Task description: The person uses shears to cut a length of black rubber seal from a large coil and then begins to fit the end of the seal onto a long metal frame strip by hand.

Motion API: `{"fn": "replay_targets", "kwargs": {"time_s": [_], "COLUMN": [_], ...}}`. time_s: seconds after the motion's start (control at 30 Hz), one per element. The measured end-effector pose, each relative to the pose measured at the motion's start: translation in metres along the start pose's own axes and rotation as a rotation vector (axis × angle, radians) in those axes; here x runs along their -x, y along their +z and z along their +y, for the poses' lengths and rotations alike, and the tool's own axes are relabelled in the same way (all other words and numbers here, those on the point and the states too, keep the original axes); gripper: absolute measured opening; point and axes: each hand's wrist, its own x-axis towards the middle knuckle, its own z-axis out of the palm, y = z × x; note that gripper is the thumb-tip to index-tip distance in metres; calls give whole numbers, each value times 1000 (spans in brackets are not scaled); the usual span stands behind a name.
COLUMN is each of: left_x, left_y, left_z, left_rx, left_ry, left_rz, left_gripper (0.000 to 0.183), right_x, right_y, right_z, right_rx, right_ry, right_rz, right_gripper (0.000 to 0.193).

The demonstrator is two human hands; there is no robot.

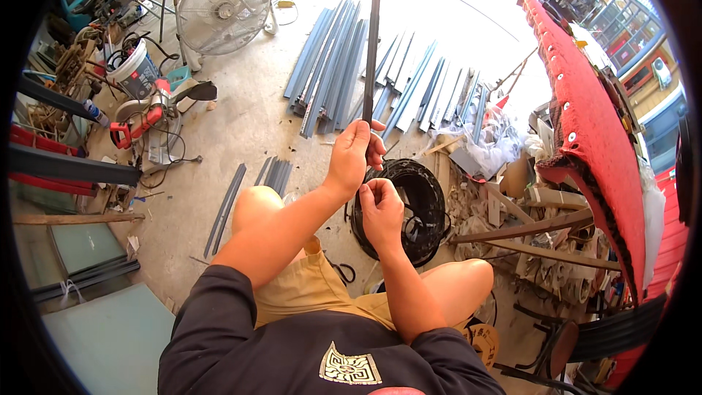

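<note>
A long dark metal profile [374, 36] stands nearly upright in front of me, its upper end running out of view at the top. My left hand [349, 159] is closed around its lower part, thumb up along it. Just below and to the right, my right hand [382, 216] is closed in a pinch near the profile's lower end; what lies between its fingertips is too small to make out. Beneath both hands sits a round black bucket [437, 208] with dark strips inside. Scissors with black handles [345, 273] lie on the floor between my legs.
Bundles of grey-blue metal profiles [325, 66] lie ahead. A floor fan [223, 11] and a red power saw [142, 121] stand to the left, glass panes [110, 340] nearer. Rightward are a scrap heap [512, 205] and a red-covered bench [585, 110].
</note>
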Motion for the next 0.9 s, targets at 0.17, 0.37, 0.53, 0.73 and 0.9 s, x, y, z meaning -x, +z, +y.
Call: {"fn": "replay_targets", "kwargs": {"time_s": [0.17, 0.37, 0.53, 0.73, 0.9], "left_x": [0, 2, 4, 4, 3], "left_y": [0, 1, 3, 4, 5], "left_z": [-2, -3, -3, -6, -6], "left_rx": [-22, -43, -41, -57, -76], "left_ry": [16, 8, -27, -43, -40], "left_rz": [-13, -32, -40, -65, -83], "left_gripper": [38, 36, 37, 38, 39], "right_x": [4, 5, 5, 1, -1], "right_y": [-2, -3, -4, -6, -9], "right_z": [1, -1, 4, 0, 0], "right_rx": [-67, -92, -120, -83, -158], "right_ry": [12, 46, 43, -7, 73], "right_rz": [-31, -47, -74, -57, -119], "right_gripper": [17, 17, 16, 16, 13]}}
